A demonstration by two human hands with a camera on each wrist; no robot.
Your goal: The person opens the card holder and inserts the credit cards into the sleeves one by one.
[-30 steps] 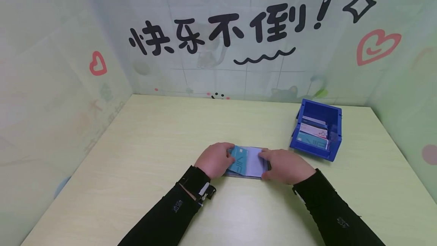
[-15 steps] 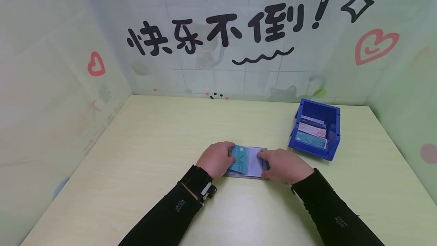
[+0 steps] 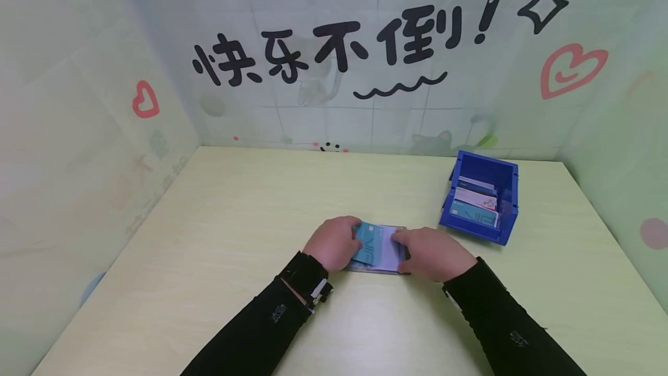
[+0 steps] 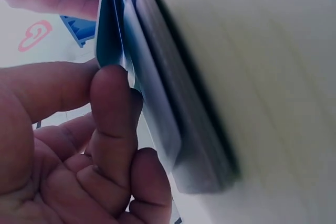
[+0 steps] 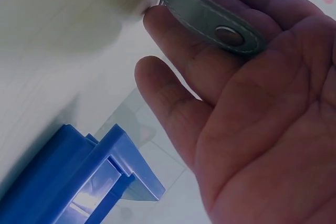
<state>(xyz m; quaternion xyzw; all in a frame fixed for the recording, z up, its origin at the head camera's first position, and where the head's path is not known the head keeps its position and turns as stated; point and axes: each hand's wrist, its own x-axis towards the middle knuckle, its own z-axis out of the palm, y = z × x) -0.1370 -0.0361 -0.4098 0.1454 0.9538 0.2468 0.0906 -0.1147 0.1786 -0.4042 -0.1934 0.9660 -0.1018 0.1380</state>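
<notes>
Hands meet in the lower middle of the head view, both on a card holder (image 3: 388, 259) that lies open on the pale counter (image 3: 219, 237). The left hand (image 3: 334, 243) pinches a teal card (image 3: 367, 243) between thumb and curled fingers; in the left wrist view the fingertips (image 4: 113, 85) press on the edge of this card (image 4: 107, 30), which stands against the clear sleeves of the holder (image 4: 168, 108). The right hand (image 3: 430, 253) rests on the right part of the holder with fingers nearly straight, not curled round it. In the right wrist view the grey snap strap (image 5: 215, 22) of the holder lies across the fingers (image 5: 178, 45) of this hand.

The card is just to the right of the left hand, in the middle of the picture, and its long axis runs from the near edge of the counter toward the far edge, a little tilted. The sleeve opening seems to be directly beside the card, toward the right hand, so I judge the left hand is the nearer one for the card, while the right hand keeps the holder flat.

A blue bin (image 3: 501, 174) with more cards (image 3: 472, 205) standing in it is at the right of the frame, near the right hand but apart from it.
</notes>
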